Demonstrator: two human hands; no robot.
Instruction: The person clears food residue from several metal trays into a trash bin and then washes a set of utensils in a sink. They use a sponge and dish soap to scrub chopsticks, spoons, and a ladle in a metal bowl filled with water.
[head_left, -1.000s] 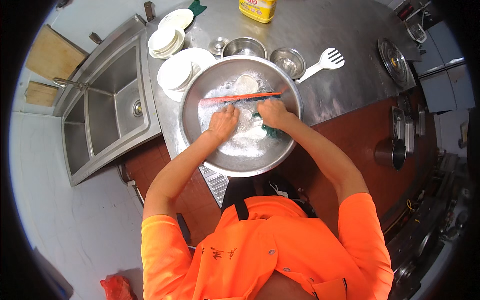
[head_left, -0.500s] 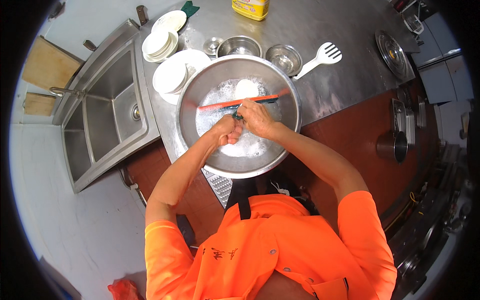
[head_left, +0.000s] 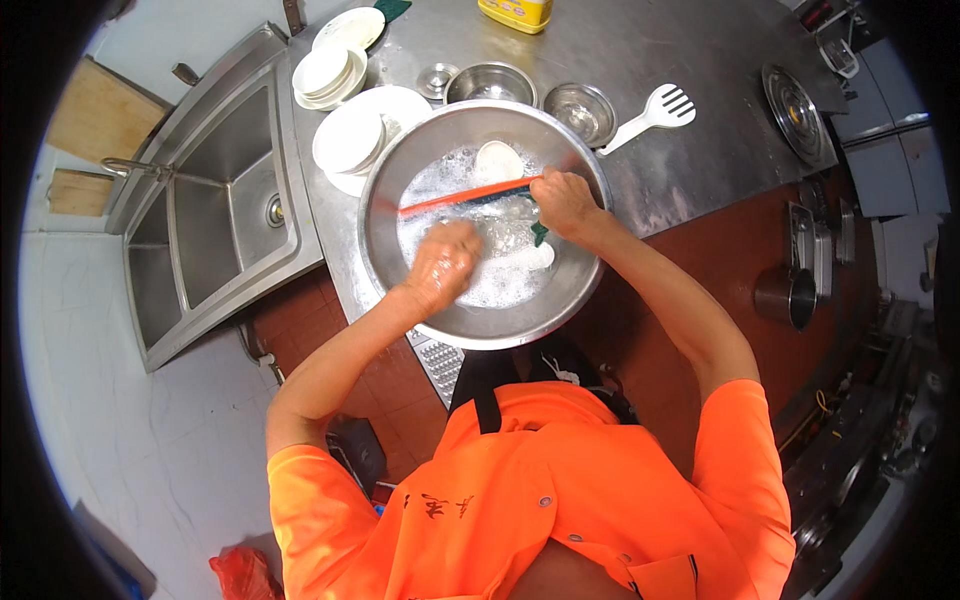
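A big round steel basin (head_left: 590, 250) holds sudsy water. Across it lies a long orange-red stick (head_left: 455, 198) with a dark strip along its lower side. My right hand (head_left: 566, 204) is closed at the stick's right end. From under those fingers hangs a bit of green scouring pad (head_left: 540, 234). My left hand (head_left: 446, 264) hovers over the suds below the stick, wet and smeared by motion, its fingers unclear. In the suds lie a white spoon-like piece (head_left: 540, 257), near the right hand, and a white rounded piece (head_left: 498, 160) beyond the stick.
Stacked white plates and bowls (head_left: 348, 137) stand left of the basin on the steel table (head_left: 690, 180). Behind it are two steel bowls (head_left: 580, 115) and a white slotted spatula (head_left: 650, 118). A yellow container (head_left: 518, 12) stands farther back. To the left is a steel sink (head_left: 230, 160).
My hands have parted: the right went right to the stick's end, the green pad moving with it, and the left shifted slightly left. The white spoon-like piece now shows in the suds.
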